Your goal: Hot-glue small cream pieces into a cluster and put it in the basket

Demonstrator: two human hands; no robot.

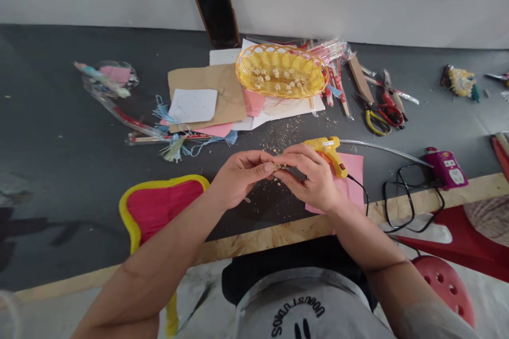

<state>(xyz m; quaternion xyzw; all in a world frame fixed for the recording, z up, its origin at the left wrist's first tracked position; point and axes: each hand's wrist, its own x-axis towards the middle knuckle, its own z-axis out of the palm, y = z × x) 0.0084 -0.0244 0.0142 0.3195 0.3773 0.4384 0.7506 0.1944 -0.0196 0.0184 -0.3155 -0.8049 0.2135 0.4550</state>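
Observation:
Over the front of the dark table, my left hand (248,175) and my right hand (308,172) meet fingertip to fingertip. Between them they pinch a small tan, crumbly-looking piece (279,166); most of it is hidden by the fingers. Tan crumbs (278,135) lie scattered on the table around and beyond the hands. Close by the right hand rests a yellow glue gun (339,164), partly over a pink sheet (352,190). Farther back stands a yellow woven basket (244,82) with several small pale flower-like pieces (276,72) in it.
Brown paper (230,95), a white sheet (193,105) and blue tassels (161,111) lie back left. Pliers (377,122) sit back right. A purple power box (446,168) and black cable (411,190) are at the right edge. A red, yellow-rimmed object (163,204) is by my left forearm.

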